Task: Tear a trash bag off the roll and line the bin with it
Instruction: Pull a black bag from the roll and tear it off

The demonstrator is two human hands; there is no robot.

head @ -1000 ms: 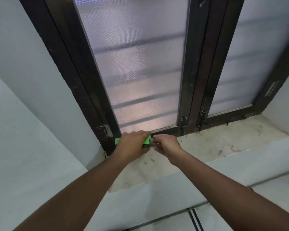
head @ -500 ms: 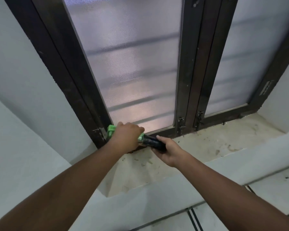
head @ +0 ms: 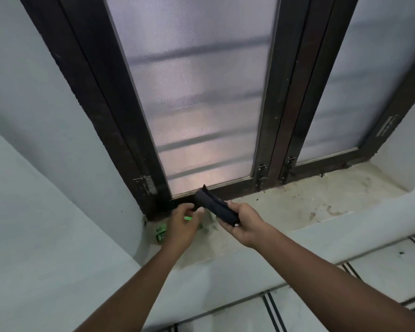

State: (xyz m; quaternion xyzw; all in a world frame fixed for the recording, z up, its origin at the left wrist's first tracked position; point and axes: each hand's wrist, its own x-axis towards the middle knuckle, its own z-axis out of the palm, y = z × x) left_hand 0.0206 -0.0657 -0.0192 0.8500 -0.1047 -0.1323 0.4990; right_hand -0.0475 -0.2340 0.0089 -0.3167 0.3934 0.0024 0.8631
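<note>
My right hand (head: pixel 246 222) grips a dark roll of trash bags (head: pixel 213 207) and holds it tilted above the window sill, its upper end pointing toward the window frame. My left hand (head: pixel 181 227) is just left of the roll, its fingers curled around a green wrapper (head: pixel 160 233). The wrapper sticks out to the left of the hand, low over the sill. My left fingertips are close to the roll's upper end. No bin is in view.
A stained concrete window sill (head: pixel 309 202) runs below a dark-framed window with frosted glass (head: pixel 201 104). Pale walls close in on the left. The sill's front ledge (head: pixel 225 267) lies under my forearms, with tiled floor at the lower right.
The dark roll has come out of the green wrapper and moved right in my right hand. My left hand has dropped toward the sill with the wrapper.
</note>
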